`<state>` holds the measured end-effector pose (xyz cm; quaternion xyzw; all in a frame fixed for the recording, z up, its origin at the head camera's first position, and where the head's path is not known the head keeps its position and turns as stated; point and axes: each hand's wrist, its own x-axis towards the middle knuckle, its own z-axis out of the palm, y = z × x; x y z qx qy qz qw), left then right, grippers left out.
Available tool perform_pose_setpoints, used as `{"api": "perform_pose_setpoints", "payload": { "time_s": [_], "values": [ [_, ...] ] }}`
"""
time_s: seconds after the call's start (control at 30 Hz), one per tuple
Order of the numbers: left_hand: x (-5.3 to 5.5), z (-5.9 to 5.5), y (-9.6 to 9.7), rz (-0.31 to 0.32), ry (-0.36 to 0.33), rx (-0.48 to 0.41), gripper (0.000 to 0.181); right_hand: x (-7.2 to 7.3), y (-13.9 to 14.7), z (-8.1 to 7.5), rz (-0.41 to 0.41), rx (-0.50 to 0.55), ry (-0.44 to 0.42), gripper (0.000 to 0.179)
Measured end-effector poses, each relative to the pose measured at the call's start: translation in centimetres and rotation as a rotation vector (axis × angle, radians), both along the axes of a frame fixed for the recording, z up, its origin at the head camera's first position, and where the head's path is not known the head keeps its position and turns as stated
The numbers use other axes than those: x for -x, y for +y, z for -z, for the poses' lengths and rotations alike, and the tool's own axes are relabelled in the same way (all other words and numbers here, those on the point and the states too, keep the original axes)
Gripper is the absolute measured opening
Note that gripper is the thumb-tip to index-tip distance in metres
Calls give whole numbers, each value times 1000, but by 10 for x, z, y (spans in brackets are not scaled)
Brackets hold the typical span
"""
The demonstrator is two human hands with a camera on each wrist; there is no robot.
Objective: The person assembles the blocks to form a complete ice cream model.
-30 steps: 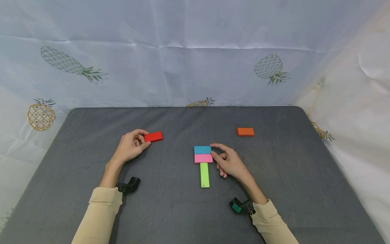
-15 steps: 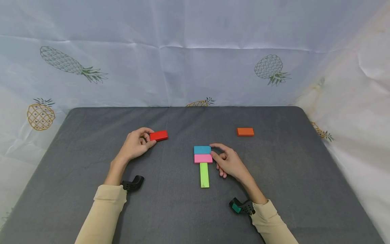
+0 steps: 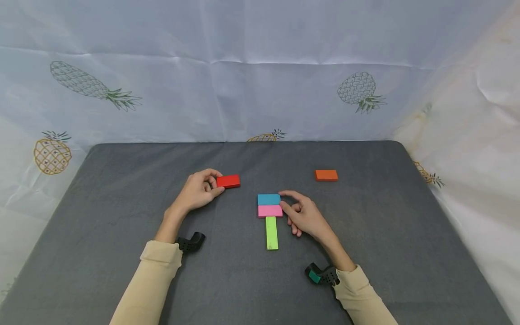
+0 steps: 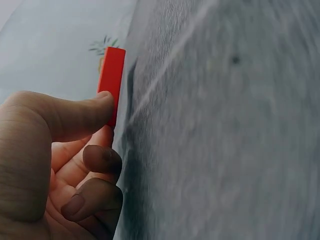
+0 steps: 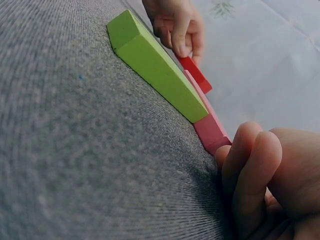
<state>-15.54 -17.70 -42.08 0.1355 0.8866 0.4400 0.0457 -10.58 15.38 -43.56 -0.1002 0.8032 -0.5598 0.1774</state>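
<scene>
Left of centre in the head view, red block (image 3: 229,181) is pinched at its left end between thumb and fingers of left hand (image 3: 197,191); whether it touches the surface (image 3: 243,280), can't tell. Right hand (image 3: 307,217): index and thumb apart, at the right end of blue block (image 3: 268,199); pinching or just resting, can't tell. Pink block (image 3: 270,211) lies against blue, green block (image 3: 271,233) lengthwise below. Orange block (image 3: 326,175) sits apart, upper right.

Risks, my guess: end-only grip could let red twist or slip; red swung low could bump blue; a twitch of the right fingers could push blue out of line with pink.

Surface is dark grey, cloth-like, slightly wrinkled at the back. Creased pale cloth (image 3: 243,36) with pineapple prints (image 3: 357,88) hangs behind and at both sides.
</scene>
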Motion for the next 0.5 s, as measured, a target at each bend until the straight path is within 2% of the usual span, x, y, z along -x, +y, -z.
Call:
{"api": "perform_pose_setpoints", "payload": {
  "time_s": [0.27,0.5],
  "values": [
    [2,3,15,43,-22,-25,32,0,-1,-1,4,-5,11,40],
    [1,1,25,60,-21,-31,32,0,-1,0,9,-7,6,39]
  ]
}}
